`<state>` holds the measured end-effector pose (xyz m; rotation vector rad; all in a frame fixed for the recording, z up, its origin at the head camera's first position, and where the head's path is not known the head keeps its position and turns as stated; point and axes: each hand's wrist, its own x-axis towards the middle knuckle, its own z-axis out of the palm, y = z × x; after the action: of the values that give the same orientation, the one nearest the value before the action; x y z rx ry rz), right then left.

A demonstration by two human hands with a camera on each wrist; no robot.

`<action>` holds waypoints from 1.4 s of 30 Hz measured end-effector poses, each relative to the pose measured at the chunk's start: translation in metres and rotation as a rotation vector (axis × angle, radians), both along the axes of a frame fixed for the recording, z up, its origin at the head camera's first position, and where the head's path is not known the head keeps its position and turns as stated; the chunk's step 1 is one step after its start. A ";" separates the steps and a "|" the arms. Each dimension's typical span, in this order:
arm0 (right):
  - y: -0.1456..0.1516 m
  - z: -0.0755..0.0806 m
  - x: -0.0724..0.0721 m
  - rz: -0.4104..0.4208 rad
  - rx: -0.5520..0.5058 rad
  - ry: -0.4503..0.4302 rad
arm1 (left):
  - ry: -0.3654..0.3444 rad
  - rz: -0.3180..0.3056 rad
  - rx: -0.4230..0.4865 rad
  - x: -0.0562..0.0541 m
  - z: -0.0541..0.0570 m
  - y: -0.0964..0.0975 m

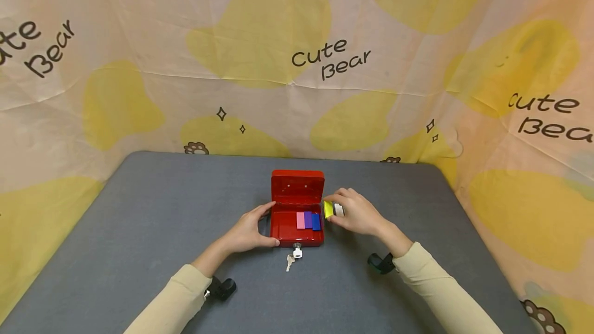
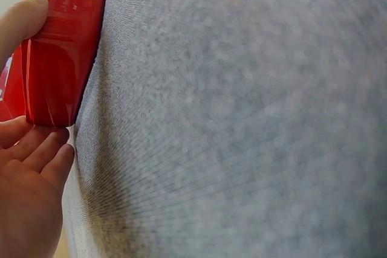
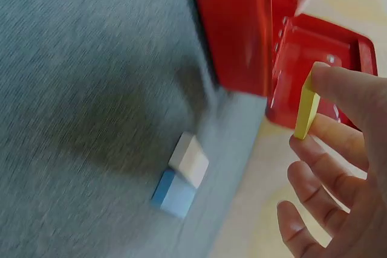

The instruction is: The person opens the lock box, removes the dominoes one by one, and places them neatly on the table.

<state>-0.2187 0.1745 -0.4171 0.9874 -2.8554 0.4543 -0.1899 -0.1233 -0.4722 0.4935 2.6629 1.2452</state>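
An open red cash box (image 1: pixel 284 224) stands on the table with its lid (image 1: pixel 297 187) raised. My left hand (image 1: pixel 250 228) holds the box's left side, thumb at the front corner and fingers along the side. Inside the box lie a pink block (image 1: pixel 300 220), a purple block (image 1: pixel 308 219) and a blue block (image 1: pixel 316 222), side by side. My right hand (image 1: pixel 356 212) pinches a flat yellow block (image 3: pixel 307 112) between thumb and fingertips, just right of the box. In the right wrist view, a white block (image 3: pixel 188 159) and a light blue block (image 3: pixel 174 194) touch each other on the table.
A key (image 1: pixel 297 252) sits in the lock at the box's front, and another key (image 1: pixel 290 262) hangs beside it over the grey table (image 1: pixel 185 195). Patterned cloth (image 1: pixel 260 30) rises behind the table and along both sides.
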 end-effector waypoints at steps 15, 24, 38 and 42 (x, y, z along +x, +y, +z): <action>0.032 -0.014 -0.008 -0.030 -0.020 -0.029 | -0.008 0.000 0.010 0.000 -0.001 0.000; 0.047 -0.023 -0.014 -0.043 -0.033 -0.027 | -0.019 0.000 0.012 0.001 0.000 0.000; 0.060 -0.031 -0.019 -0.070 -0.005 -0.047 | -0.027 0.001 0.009 0.000 0.000 0.000; 0.062 -0.034 -0.019 -0.075 0.009 -0.055 | -0.027 0.002 0.009 0.000 -0.001 0.000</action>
<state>-0.2381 0.2366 -0.4506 0.8797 -2.9335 0.4694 -0.1902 -0.1230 -0.4731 0.4719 2.6370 1.2560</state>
